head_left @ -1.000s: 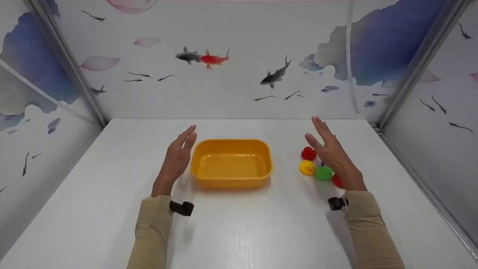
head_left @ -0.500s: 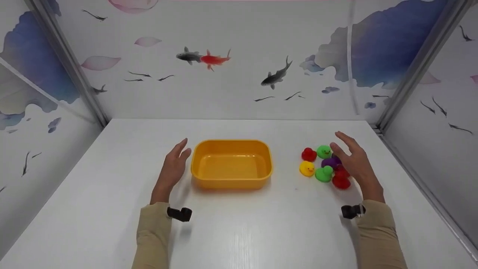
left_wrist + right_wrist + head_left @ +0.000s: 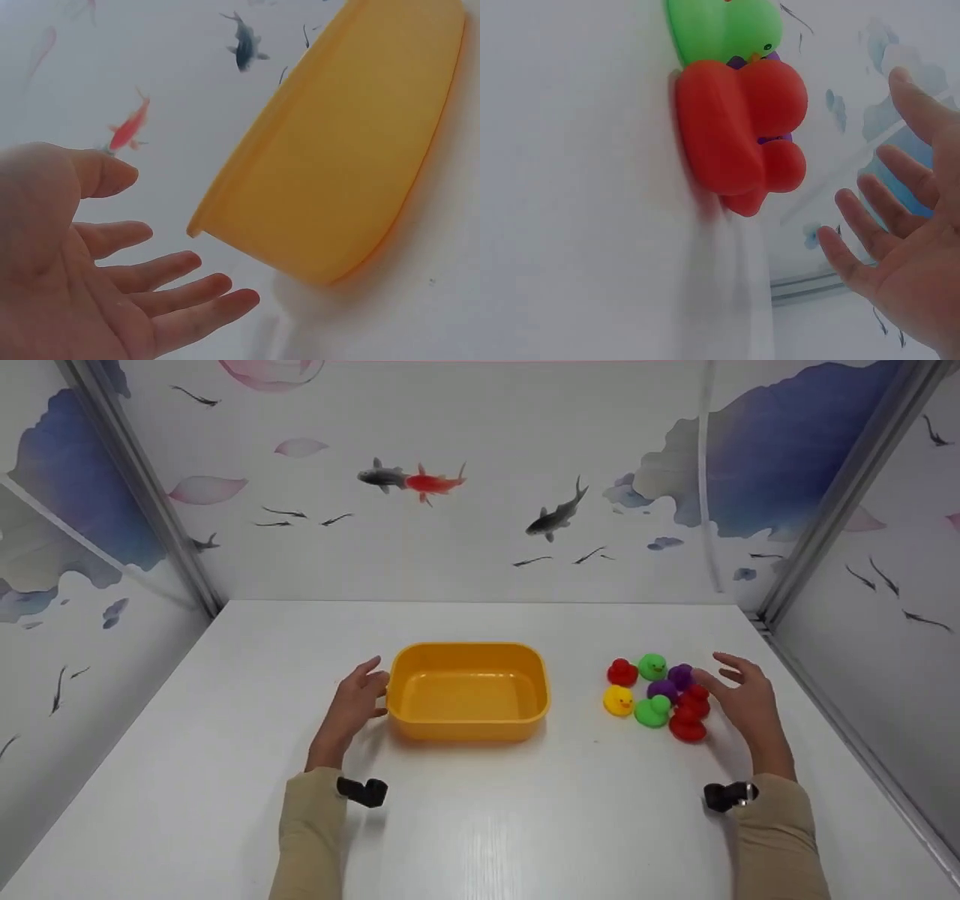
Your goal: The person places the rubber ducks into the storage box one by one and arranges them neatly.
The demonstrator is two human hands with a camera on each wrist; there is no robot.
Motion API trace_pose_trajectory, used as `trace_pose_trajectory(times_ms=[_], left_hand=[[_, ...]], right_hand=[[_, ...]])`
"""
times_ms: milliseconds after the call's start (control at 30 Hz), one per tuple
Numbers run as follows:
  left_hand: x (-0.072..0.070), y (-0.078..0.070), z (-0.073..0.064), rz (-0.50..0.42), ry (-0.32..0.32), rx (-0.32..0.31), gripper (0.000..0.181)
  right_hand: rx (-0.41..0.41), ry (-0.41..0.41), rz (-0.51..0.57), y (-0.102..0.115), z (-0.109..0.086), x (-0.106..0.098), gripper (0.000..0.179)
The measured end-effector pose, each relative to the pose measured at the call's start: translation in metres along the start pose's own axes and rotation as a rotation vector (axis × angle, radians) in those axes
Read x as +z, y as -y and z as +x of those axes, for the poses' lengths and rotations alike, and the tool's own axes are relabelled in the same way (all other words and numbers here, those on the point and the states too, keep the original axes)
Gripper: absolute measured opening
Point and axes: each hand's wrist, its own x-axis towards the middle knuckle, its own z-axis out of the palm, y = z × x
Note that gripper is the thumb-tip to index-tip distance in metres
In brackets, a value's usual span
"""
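Note:
A yellow rectangular tub (image 3: 469,690) stands on the white table. At its left side is my left hand (image 3: 349,706), fingers spread and relaxed; in the left wrist view the tub's wall (image 3: 337,157) lies just beyond the fingertips, and that hand (image 3: 97,262) holds nothing. Right of the tub sits a cluster of rubber ducks: a yellow duck (image 3: 619,701), green ducks (image 3: 652,712), purple ducks (image 3: 680,676) and red ducks (image 3: 688,724). My right hand (image 3: 746,709) hovers at the cluster's right side. In the right wrist view its fingers (image 3: 874,225) are loosely extended, apart from the red ducks (image 3: 720,127).
Printed panels with fish and blue patches, such as the back wall (image 3: 480,555), surround the table (image 3: 480,817) at the back and both sides. Metal posts (image 3: 810,517) mark the rear corners. A small black camera sits on each wrist.
My right hand has moved right and toward me, from above the ducks to their right side, uncovering them. My left hand has lowered beside the tub. The tub and ducks stay in place.

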Motion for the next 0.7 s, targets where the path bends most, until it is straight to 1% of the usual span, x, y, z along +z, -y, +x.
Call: trace_pose_trajectory(times_ms=[133,233,500,700], left_hand=[[0.001,0.004,0.0,-0.002,0.023,0.003,0.056],[0.001,0.007,0.001,-0.008,0.035,0.007,0.056],[0.004,0.014,0.004,0.013,0.068,-0.008,0.057],[0.008,0.017,0.006,0.021,0.085,-0.024,0.056]], right_hand=[[0.089,0.059,0.012,-0.009,0.004,0.003,0.098],[0.146,0.094,0.02,-0.012,0.006,0.004,0.103],[0.241,0.134,0.036,-0.012,0.009,0.007,0.109],[0.297,0.142,0.002,-0.014,0.009,0.006,0.109]])
